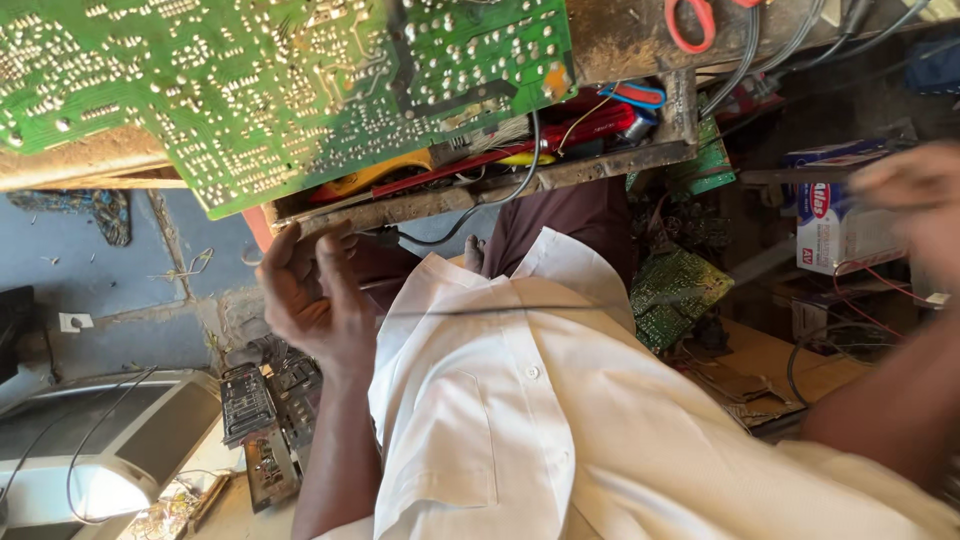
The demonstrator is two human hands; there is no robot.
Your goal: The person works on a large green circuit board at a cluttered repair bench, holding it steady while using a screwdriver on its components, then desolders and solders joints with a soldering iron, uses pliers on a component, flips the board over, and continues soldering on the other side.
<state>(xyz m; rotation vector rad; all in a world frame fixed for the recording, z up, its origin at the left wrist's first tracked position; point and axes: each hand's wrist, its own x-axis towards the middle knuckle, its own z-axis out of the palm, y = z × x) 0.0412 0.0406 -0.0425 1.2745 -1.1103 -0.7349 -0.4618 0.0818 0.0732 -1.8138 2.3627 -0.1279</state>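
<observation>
- We see the left hand (318, 295) raised just below the front edge of the worn wooden drawer (480, 195), fingers (290, 255) curled loosely together, thumb close to them.
- A thin dark wire (480, 308) runs level from that hand across the white shirt (520, 400); the fingers seem pinched on its end, though we cannot tell for sure.
- The right hand (915, 195) sits at the right edge, blurred; we cannot tell how far its fingers part or whether they grip anything.
- The large green circuit board (280, 90) lies on the bench top, solder side up, speckled with silvery joints and pale traces, one corner overhanging the drawer.
- Inside the drawer we make out red-handled tools (560, 140), a yellow piece and a black cable (500, 195) looping out over its lip.
- A smaller green board (675, 290) leans lower down, beside a white and blue cardboard box (830, 215).
- Orange scissor handles (690, 25) rest on the rough, scuffed bench.
</observation>
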